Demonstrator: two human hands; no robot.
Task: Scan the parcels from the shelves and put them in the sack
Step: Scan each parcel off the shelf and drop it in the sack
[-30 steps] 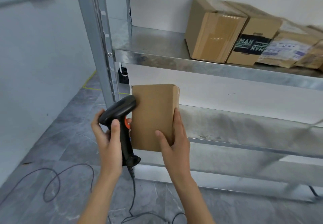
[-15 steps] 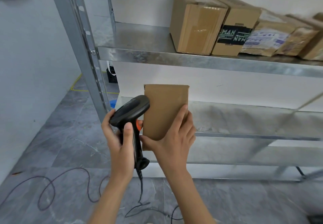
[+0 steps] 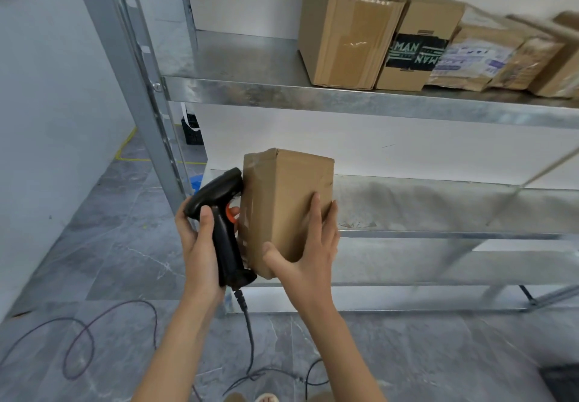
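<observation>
While held upright, taped brown parcel (image 3: 286, 204), scanner (image 3: 224, 213) touching

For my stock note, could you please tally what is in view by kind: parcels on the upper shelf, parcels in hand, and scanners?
Parcels on the upper shelf: 5 in view, from the plain box rightwards; the row runs off frame.
Held parcel, in the right hand: 1
Scanner, in the left hand: 1
Total: 7

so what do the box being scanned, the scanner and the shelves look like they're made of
The small brown box in the right hand looks like matte corrugated cardboard with glossy clear tape creased along its left side. The black handheld scanner in the left hand seems moulded plastic, slightly shiny, with an orange trigger. The grey shelf appears galvanised steel: mottled, dull metallic sheen.
</observation>
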